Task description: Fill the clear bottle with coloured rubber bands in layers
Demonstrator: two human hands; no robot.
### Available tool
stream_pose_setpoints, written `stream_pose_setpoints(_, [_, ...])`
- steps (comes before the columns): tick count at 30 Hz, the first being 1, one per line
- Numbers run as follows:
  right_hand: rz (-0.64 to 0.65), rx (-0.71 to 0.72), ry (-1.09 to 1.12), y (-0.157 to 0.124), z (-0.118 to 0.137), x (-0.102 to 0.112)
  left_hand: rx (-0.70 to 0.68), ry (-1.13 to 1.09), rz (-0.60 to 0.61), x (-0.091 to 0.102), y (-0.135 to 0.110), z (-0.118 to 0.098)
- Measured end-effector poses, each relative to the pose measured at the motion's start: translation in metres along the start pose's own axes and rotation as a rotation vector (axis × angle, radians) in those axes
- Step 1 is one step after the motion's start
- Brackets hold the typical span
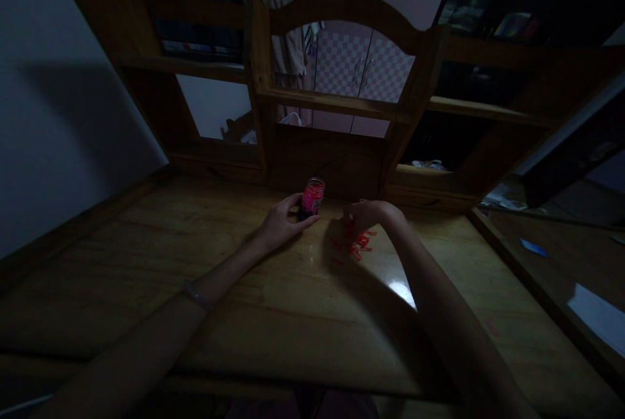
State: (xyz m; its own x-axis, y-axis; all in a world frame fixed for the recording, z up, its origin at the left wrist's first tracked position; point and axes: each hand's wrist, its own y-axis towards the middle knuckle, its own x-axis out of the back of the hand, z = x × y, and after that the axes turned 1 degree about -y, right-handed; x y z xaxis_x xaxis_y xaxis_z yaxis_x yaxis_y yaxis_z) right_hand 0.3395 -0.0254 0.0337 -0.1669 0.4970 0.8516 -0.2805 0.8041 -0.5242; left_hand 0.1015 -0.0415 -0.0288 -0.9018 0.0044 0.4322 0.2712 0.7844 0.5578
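Note:
A small clear jar (313,196) with a pink label and red contents stands on the wooden desk, its open mouth facing up. My left hand (286,222) is closed around its lower part, thumb and fingers on either side. To the right lies a loose pile of small red pieces (360,244), thin and strip-like. Over the pile's far edge, my right hand (367,214) bends down with its fingertips pressed together among the pieces. What those fingertips hold, if anything, is hidden by the hand and the dim light.
The wooden desk (234,315) has a shelf unit (336,103) along its back edge. A white wall (63,100) borders the left side. At right, beyond a raised edge, are a blue card (534,248) and white paper (598,315).

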Motion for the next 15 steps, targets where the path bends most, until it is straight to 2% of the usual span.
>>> stream_pose_setpoints(5, [-0.016, -0.049, 0.048, -0.003, 0.011, -0.001, 0.009, 0.007, 0.006, 0.0, 0.0, 0.002])
stream_pose_setpoints(8, [0.022, -0.086, 0.103, -0.007, 0.022, 0.0, 0.019, -0.012, 0.008, -0.001, 0.0, 0.002])
stream_pose_setpoints(15, [0.009, -0.049, 0.121, -0.006, 0.028, 0.001, 0.017, -0.01, 0.016, 0.0, -0.001, -0.001])
